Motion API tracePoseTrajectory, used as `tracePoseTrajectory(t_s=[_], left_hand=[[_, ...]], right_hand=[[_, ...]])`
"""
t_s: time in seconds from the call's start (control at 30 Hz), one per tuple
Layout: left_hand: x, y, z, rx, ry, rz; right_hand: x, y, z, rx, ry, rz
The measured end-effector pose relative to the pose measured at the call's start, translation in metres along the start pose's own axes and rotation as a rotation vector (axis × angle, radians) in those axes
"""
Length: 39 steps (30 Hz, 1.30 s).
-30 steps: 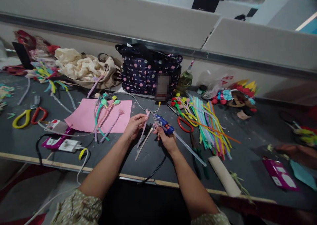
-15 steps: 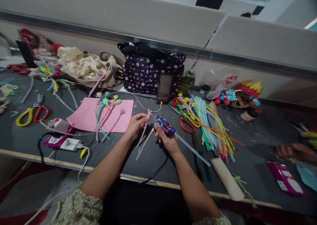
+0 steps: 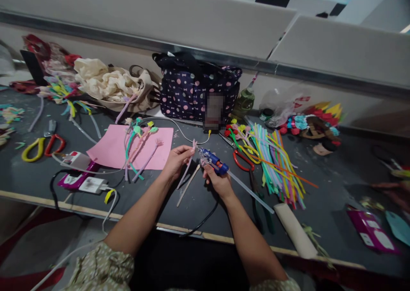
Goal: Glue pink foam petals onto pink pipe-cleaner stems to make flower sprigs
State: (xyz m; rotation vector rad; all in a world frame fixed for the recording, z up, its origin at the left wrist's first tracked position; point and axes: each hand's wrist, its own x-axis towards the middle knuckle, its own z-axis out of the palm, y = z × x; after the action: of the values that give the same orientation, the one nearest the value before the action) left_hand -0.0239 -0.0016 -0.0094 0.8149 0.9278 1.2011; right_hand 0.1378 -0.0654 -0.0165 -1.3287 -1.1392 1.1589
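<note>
Between thumb and fingers, my left hand (image 3: 175, 161) pinches a pale pink pipe cleaner (image 3: 187, 167) near its top, so its stem hangs down. My right hand (image 3: 218, 180) grips a blue hot glue gun (image 3: 214, 161), with a long clear glue stick (image 3: 251, 192) poking out of its back. The nozzle points left and is at or very near the pipe cleaner's tip; I cannot tell if they touch. A thin wooden stick (image 3: 188, 186) lies on the table between my hands. To the left, several pipe cleaner flowers (image 3: 141, 144) rest on a pink sheet (image 3: 107, 148).
Right of my hands lie red-handled scissors (image 3: 243, 161), a bundle of coloured pipe cleaners (image 3: 275, 158) and a cardboard tube (image 3: 294, 231). A dotted bag (image 3: 182, 90) stands behind. Pliers-like cutters (image 3: 48, 141) and a purple power strip (image 3: 72, 180) are at left. A co-worker's blurred hand (image 3: 390, 190) is far right.
My hands hold nearly the same pose, pipe cleaner and glue gun nozzle close together. The co-worker's hand at far right has shifted toward the right edge. The view has moved slightly.
</note>
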Motion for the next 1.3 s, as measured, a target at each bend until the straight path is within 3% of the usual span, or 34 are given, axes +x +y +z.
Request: tracePoseTrajectory(t_s=[0.73,1.3], left_hand=[[-0.0003,-0.0012,-0.0011,-0.025,-0.010,-0.032],[-0.0009,0.0002,0.0000,-0.025,-0.010,-0.036]], right_hand=[[-0.0006,0.0018,0.0017,0.007,0.056,0.060],[-0.0004,0.0041,0.0011,-0.029,0.059,0.015]])
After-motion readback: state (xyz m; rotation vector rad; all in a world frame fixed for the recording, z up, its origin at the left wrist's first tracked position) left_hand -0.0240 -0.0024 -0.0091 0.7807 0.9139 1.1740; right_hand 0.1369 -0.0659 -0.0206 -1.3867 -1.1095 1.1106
